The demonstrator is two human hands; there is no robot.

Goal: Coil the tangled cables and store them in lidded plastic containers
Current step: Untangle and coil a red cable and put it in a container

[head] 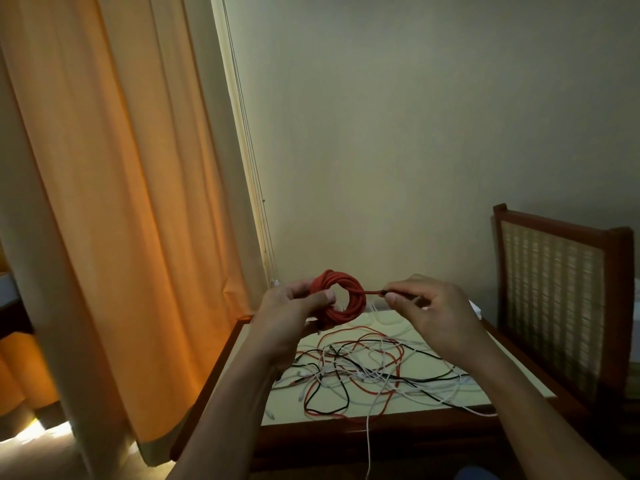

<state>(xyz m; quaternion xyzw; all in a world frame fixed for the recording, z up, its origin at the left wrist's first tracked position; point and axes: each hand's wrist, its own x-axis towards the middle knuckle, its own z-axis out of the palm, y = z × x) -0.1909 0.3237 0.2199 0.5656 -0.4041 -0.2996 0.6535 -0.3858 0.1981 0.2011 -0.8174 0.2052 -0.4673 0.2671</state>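
The left hand (294,303) grips a red coil (349,292), thumb and fingers curled round its left side, holding it up above the far end of the table (311,432). The right hand (429,303) pinches the coil's loose end (375,292) just right of the loops, at a dark plug. By the look of it this one cable is nearly wound, with only the tail left to tuck or wrap. Most of the task remains: a tangle (363,372) of red, black and white cables lies spread over the table below the hands, one white strand hanging off the near edge. No lidded container is in view, so nothing appears stored.
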